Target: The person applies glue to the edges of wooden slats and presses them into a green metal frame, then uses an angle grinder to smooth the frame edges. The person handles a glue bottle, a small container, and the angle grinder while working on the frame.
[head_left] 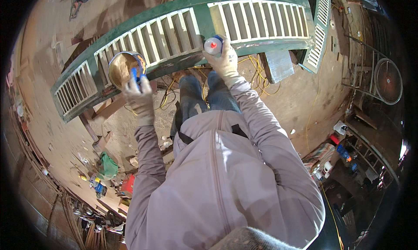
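Note:
My left hand, in a pale work glove, is closed on a blue piece at the near rim of a round metal tin. Whether that piece is a tool's handle or part of the tin is unclear. Brownish paste coats the tin's inside. My gloved right hand wraps round a bottle with a whitish top, a red tip and some blue at its side. Below both hands lies a long curved green louvred shutter with pale slats; the bottle is over its near edge.
Another green louvred panel stands at the right. A grey board juts out below the shutter, beside yellow cable on the floor. A wheel and metal frame stand far right. Green cloth and a red box lie lower left.

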Tool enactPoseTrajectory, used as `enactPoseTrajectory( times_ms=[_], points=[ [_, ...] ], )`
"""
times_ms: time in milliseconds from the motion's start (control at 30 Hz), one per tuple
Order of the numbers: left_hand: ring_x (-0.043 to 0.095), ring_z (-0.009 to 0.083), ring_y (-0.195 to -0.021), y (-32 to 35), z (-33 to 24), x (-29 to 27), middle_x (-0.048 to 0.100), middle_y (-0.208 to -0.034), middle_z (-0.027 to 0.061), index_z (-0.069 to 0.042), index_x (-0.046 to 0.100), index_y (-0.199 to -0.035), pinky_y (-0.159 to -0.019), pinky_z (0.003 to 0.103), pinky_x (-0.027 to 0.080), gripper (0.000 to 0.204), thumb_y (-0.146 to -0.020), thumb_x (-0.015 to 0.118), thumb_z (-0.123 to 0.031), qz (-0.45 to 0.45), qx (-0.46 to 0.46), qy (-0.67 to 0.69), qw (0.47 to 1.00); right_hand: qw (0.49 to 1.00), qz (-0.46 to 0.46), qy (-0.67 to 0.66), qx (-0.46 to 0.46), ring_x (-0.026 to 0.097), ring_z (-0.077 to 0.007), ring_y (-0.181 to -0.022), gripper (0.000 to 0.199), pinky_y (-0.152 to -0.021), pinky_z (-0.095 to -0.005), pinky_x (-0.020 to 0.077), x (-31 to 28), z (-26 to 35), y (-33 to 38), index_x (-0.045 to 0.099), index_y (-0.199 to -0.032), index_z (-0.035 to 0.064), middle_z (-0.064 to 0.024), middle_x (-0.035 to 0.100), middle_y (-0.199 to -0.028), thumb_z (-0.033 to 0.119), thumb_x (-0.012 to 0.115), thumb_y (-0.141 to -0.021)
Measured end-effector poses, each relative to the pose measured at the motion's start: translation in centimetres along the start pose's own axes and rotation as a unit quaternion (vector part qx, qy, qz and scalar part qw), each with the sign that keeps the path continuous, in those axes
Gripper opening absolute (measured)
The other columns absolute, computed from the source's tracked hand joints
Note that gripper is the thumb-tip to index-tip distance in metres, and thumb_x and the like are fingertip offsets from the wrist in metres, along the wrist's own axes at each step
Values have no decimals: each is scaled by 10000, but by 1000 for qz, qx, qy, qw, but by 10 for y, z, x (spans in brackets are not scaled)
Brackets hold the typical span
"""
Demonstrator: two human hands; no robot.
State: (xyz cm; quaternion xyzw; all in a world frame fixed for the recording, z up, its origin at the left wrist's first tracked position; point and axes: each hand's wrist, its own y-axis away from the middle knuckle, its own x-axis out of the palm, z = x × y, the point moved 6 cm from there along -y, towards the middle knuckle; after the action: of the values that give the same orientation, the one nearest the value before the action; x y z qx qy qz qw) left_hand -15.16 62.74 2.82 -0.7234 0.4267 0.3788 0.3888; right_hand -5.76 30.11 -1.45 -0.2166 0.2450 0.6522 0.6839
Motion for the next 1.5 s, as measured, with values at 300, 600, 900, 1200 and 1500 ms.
enactPoseTrajectory(
  times_ms=[300,600,900,1200,1500],
  points=[
    [651,331,-1080,-44,74,21,733,-1115,76,-255,799,-1067,-935,478,516,389,-871,664,-563,185,-45,-294,937,996,66,44,-41,674,-389,-1045,693,-908,-476,527,7,23,12,534,-1309,87,-189,681,-1126,337,857,-749],
    [660,259,-1116,-49,83,36,741,-1137,-9,-354,796,-1076,-968,416,524,307,-802,761,-487,241,-105,-336,904,995,70,72,27,700,-376,-994,680,-860,-447,552,-60,-25,94,555,-1290,92,-181,708,-1089,326,881,-741],
    [690,311,-1042,-37,90,39,751,-1030,53,-265,811,-991,-883,471,540,257,-839,732,-457,148,-2,-313,938,988,30,99,111,704,-391,-997,703,-860,-457,553,-97,-76,113,546,-1295,111,-181,713,-1096,350,891,-731],
    [648,370,-1081,-34,99,40,699,-1126,120,-168,770,-1007,-871,524,520,386,-827,747,-509,142,-58,-307,939,988,46,80,121,686,-395,-1045,739,-886,-471,541,-101,-77,112,539,-1329,71,-205,699,-1135,370,869,-740],
    [553,353,-1244,-15,99,16,663,-1251,101,-205,771,-1090,-1015,487,478,374,-807,776,-449,47,-186,-293,937,995,35,46,87,695,-389,-994,660,-863,-461,538,-108,-75,97,591,-1241,39,-199,709,-1084,378,872,-751]
  ],
)
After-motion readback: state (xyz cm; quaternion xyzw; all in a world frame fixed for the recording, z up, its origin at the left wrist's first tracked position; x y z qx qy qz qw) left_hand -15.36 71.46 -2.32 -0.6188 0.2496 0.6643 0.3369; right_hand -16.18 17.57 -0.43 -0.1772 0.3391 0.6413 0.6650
